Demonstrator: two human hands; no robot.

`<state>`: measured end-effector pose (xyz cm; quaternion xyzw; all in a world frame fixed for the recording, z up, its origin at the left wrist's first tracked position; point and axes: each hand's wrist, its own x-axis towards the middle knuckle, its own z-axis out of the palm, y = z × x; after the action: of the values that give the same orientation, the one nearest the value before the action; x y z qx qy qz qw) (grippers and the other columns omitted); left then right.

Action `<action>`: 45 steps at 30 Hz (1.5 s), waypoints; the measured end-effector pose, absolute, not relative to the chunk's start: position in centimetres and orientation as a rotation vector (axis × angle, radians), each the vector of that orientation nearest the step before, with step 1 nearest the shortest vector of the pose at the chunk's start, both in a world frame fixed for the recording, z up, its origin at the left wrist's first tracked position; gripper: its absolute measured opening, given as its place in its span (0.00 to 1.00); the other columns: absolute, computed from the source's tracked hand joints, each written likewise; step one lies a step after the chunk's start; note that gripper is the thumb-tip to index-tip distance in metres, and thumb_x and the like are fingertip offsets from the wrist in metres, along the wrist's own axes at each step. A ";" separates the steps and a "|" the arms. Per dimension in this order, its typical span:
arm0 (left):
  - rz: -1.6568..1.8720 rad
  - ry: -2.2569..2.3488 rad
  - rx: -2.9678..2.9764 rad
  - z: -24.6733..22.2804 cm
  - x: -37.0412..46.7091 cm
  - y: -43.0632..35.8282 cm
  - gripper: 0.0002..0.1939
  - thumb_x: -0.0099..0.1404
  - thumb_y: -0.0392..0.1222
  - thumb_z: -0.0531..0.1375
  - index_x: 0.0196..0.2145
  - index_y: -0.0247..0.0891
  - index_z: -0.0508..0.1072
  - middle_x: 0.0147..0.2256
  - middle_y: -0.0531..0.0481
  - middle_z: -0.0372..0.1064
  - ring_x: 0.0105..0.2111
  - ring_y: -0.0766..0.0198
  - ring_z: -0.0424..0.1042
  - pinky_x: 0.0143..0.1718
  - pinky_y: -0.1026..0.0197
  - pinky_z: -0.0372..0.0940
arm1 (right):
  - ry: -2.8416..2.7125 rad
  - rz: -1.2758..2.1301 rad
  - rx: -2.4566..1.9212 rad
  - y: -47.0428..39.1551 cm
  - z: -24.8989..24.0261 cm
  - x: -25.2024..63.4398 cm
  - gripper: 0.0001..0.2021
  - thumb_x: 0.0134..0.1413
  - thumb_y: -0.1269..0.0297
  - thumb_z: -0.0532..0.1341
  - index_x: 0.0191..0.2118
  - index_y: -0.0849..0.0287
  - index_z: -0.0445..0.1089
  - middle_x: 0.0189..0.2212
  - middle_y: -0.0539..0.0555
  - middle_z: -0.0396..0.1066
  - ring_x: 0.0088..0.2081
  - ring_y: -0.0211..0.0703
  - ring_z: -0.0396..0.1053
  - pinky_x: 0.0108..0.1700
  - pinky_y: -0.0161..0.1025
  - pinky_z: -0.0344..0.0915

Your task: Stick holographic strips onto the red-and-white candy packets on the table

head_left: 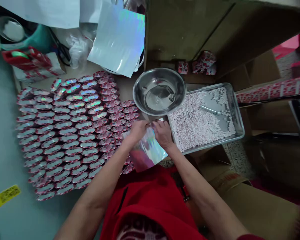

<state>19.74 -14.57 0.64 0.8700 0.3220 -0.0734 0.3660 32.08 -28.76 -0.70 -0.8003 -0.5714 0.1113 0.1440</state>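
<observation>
A shiny iridescent sheet (pixel 148 150) lies between my forearms, below both hands. My left hand (pixel 139 129) is closed at the sheet's upper left, its fingertips pinched on something too small to make out. Close beside it, my right hand (pixel 162 132) has its fingers bent together at the sheet's upper right; what they grip is hidden. Just above the hands stands a round metal bowl (pixel 150 106) with some clear material inside. To the right, a metal tray (pixel 240 121) holds many small whitish pellets (pixel 192 125) and a metal tool (pixel 210 110).
Rows of small red-and-silver packs (pixel 67 138) cover the table on the left. Behind are silvery sheets (pixel 120 40), a clear plastic bag (pixel 78 50), scissors (pixel 62 51) and a teal container (pixel 38 38). A large cardboard box (pixel 175 33) stands beyond the bowl; another (pixel 260 206) is lower right.
</observation>
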 end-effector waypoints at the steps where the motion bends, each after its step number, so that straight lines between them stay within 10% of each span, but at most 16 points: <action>1: -0.171 0.823 2.193 0.6 19.6 -14.4 0.12 0.71 0.40 0.58 0.33 0.36 0.80 0.32 0.42 0.78 0.32 0.58 0.71 0.35 0.59 0.56 | -1.657 0.313 -2.318 -28.8 -0.5 31.8 0.19 0.72 0.64 0.54 0.62 0.58 0.72 0.58 0.63 0.72 0.50 0.58 0.64 0.53 0.52 0.61; 9: -0.153 0.776 1.833 -0.5 18.1 -14.0 0.16 0.63 0.46 0.59 0.20 0.37 0.67 0.19 0.55 0.58 0.23 0.67 0.56 0.28 0.61 0.49 | -1.798 0.349 -2.249 -29.9 0.4 30.3 0.24 0.73 0.66 0.52 0.70 0.59 0.63 0.66 0.61 0.68 0.58 0.56 0.63 0.56 0.51 0.58; 15: -0.113 0.847 1.594 -1.0 16.9 -14.2 0.15 0.61 0.51 0.58 0.28 0.37 0.75 0.22 0.55 0.63 0.23 0.67 0.57 0.27 0.63 0.52 | -1.842 0.457 -2.129 -31.5 0.5 29.5 0.26 0.69 0.70 0.55 0.70 0.59 0.63 0.68 0.61 0.66 0.61 0.56 0.64 0.59 0.51 0.57; 20: -0.140 0.893 1.780 -0.7 16.3 -13.9 0.13 0.62 0.47 0.59 0.29 0.37 0.79 0.22 0.53 0.67 0.25 0.65 0.61 0.28 0.62 0.52 | -1.714 0.499 -2.156 -32.7 2.3 29.5 0.17 0.70 0.63 0.57 0.60 0.54 0.74 0.47 0.60 0.79 0.51 0.55 0.68 0.55 0.51 0.58; 28: 0.078 1.088 1.920 -0.1 19.9 -15.6 0.08 0.65 0.38 0.63 0.39 0.38 0.83 0.41 0.42 0.80 0.41 0.57 0.74 0.46 0.57 0.65 | -0.996 0.664 -2.166 -31.7 11.0 29.4 0.09 0.62 0.55 0.64 0.35 0.52 0.78 0.22 0.51 0.66 0.31 0.47 0.65 0.44 0.48 0.68; 38: 0.317 1.037 0.450 3.9 9.4 -14.8 0.39 0.61 0.78 0.57 0.34 0.35 0.79 0.35 0.39 0.80 0.33 0.56 0.81 0.37 0.58 0.74 | -0.225 1.407 -1.549 -23.2 9.6 25.4 0.20 0.40 0.48 0.77 0.32 0.58 0.76 0.30 0.50 0.71 0.31 0.40 0.67 0.26 0.42 0.79; 45: 0.508 1.192 0.444 3.8 4.7 -15.2 0.24 0.49 0.55 0.76 0.36 0.35 0.79 0.32 0.44 0.81 0.32 0.59 0.81 0.38 0.59 0.75 | -0.254 1.451 -1.665 -20.8 5.7 22.0 0.21 0.36 0.49 0.78 0.30 0.59 0.76 0.28 0.49 0.73 0.31 0.39 0.69 0.31 0.36 0.74</action>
<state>4.74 -15.25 3.75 0.2051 0.5504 0.2345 0.7746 22.05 -20.79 5.69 -0.6714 -0.1023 0.5849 0.4434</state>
